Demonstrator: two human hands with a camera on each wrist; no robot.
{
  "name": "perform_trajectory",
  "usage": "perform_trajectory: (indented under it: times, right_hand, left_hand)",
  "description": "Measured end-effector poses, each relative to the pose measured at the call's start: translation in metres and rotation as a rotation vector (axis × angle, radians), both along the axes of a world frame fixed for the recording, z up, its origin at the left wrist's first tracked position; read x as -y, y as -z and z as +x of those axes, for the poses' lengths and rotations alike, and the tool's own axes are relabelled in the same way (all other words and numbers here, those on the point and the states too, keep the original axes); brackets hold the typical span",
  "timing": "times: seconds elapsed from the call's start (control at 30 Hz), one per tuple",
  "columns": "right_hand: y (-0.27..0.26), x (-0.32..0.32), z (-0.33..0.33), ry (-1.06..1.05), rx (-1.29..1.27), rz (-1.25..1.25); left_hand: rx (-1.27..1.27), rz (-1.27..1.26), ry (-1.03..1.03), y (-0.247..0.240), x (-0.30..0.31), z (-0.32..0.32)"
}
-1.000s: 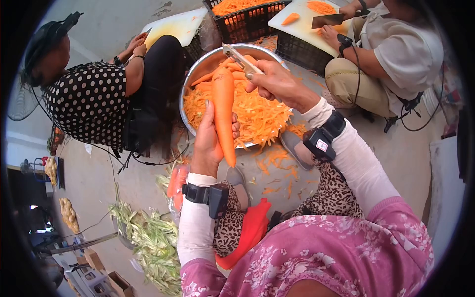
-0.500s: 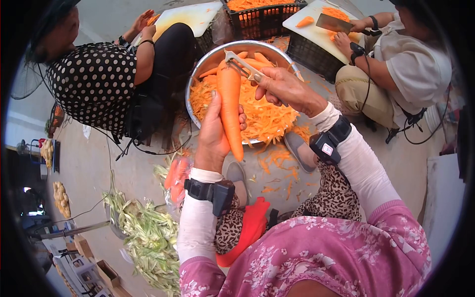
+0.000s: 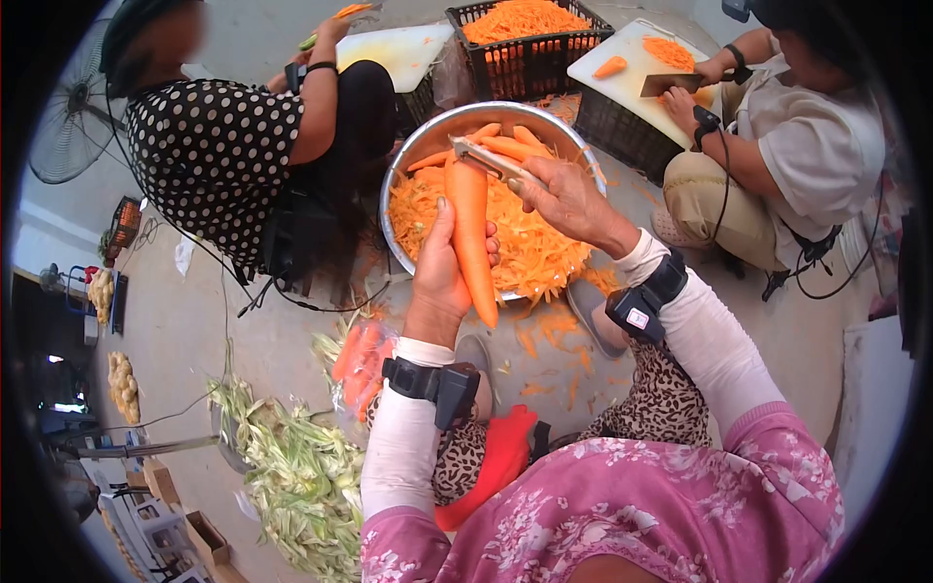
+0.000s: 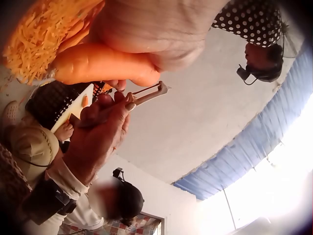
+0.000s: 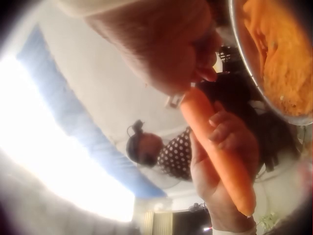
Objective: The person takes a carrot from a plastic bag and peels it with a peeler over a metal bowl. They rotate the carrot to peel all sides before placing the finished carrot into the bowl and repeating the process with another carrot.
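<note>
In the head view, my left hand (image 3: 439, 282) grips a large orange carrot (image 3: 470, 238), its thick end pointing away and its thin tip toward me. The thumb lies along one side and fingertips show on the other. My right hand (image 3: 575, 202) holds a peeler (image 3: 494, 161) by its handle, and the peeler's head overlaps the carrot's thick end. From the left wrist, the peeler's forked head (image 4: 159, 91) appears close beside the carrot (image 4: 93, 64). Below both hands is a metal basin (image 3: 387, 220) of carrot peelings (image 3: 544, 255) and several whole carrots (image 3: 513, 148).
One person in a polka-dot top (image 3: 209, 170) sits at the left; another at the right holds a cleaver (image 3: 671, 85) over a white cutting board (image 3: 604, 89). A black crate (image 3: 530, 63) of shredded carrot stands behind. Corn husks (image 3: 301, 476) and bagged carrots (image 3: 362, 361) lie at lower left.
The peeler has come from above and right of the carrot onto its thick end. The polka-dot person's hand has risen from the board. The head view has shifted slightly.
</note>
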State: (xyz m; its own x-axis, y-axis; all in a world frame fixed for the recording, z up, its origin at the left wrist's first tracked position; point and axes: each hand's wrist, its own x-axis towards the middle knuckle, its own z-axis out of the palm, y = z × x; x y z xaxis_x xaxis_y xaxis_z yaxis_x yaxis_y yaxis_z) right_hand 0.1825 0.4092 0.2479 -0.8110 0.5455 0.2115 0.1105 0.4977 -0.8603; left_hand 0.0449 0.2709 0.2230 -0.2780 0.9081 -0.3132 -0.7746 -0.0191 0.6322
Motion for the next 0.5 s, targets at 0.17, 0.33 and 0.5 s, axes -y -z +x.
perform_trajectory:
  times: [0.17, 0.33, 0.5]
  right_hand:
    - [0.002, -0.004, -0.001, 0.018, -0.106, 0.211]
    - [-0.010, -0.015, -0.001, 0.039, 0.059, 0.409]
    - [0.009, -0.012, -0.005, 0.031, -0.167, 0.475]
  left_hand:
    - [-0.025, 0.014, -0.032, -0.001, 0.002, -0.003]
    - [-0.150, -0.024, -0.044, -0.007, 0.000, 0.005]
    - [-0.328, -0.089, -0.036, -0.004, -0.003, 0.008]
